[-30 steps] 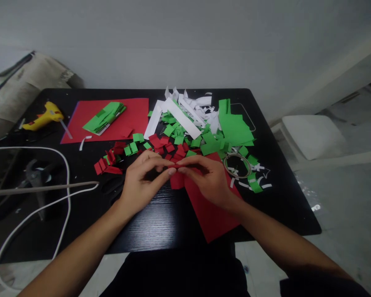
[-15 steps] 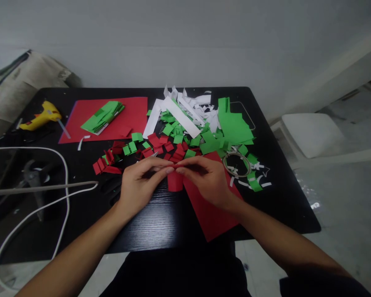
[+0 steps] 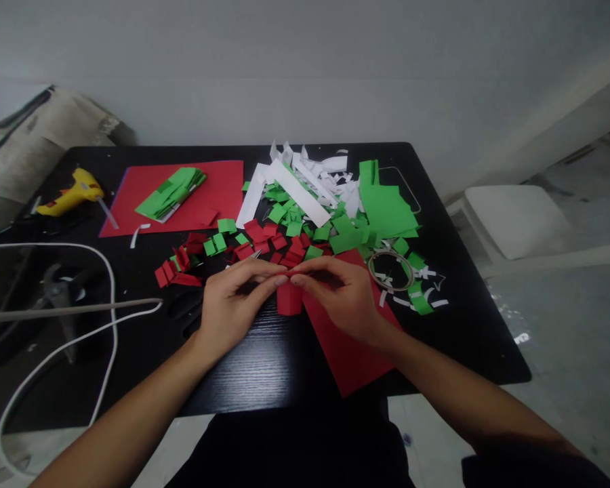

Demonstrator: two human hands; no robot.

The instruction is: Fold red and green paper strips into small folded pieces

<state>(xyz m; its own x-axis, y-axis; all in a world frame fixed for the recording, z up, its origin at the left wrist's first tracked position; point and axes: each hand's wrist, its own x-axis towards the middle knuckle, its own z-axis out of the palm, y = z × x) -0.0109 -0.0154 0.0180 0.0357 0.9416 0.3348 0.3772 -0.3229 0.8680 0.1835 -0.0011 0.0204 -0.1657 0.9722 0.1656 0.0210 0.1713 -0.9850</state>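
Between my two hands is a narrow strip of red paper (image 3: 289, 300), pinched along its upper edge so that its lower part hangs toward me. My left hand (image 3: 234, 301) closes thumb and forefinger on the strip's left side. On the right side my right hand (image 3: 343, 295) pinches it the same way, the fingertips of both hands almost meeting. A pointed metal tip (image 3: 257, 254) shows just behind my left fingers; the rest of it is hidden. Beneath my right hand lies a larger red sheet (image 3: 348, 359). Small red paper pieces (image 3: 291, 254) are scattered just beyond my fingers.
Green paper pieces (image 3: 386, 207) and white strips (image 3: 299, 193) are heaped at the back. At left are a yellow glue gun (image 3: 74, 193), a red sheet (image 3: 224, 183) with folded green paper (image 3: 173, 193), pliers (image 3: 59, 301) and a white cable (image 3: 114, 339). A ring (image 3: 411, 274) lies right.
Both hands keep their pinch on the red paper strip and have barely moved. The whole view has shifted very slightly.
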